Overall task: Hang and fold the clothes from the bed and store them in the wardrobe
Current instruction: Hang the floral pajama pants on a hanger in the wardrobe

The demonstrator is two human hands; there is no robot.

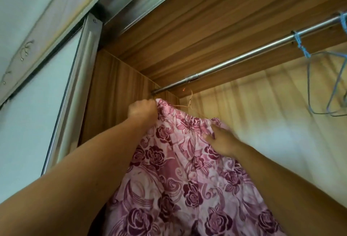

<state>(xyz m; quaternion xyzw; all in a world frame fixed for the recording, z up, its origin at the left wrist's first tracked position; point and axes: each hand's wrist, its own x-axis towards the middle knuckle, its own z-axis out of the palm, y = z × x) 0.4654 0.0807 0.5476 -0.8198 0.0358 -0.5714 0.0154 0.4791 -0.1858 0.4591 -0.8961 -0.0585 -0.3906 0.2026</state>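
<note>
- Garment [187, 179], floral pink, was held up inside the wardrobe [116, 93], its waistband just below the rail [244, 57].
- Left hand [143, 111] gripped the waistband's end in a fist; right hand [223, 142] pinched the gathered band.
- Thin wire [190, 100], seemingly a hanger, probably needed hooking fully over the rail before either grip was released.

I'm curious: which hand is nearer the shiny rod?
The left hand, gripping the pink rose-patterned cloth under the silver metal rod; the right hand is lower.
</note>
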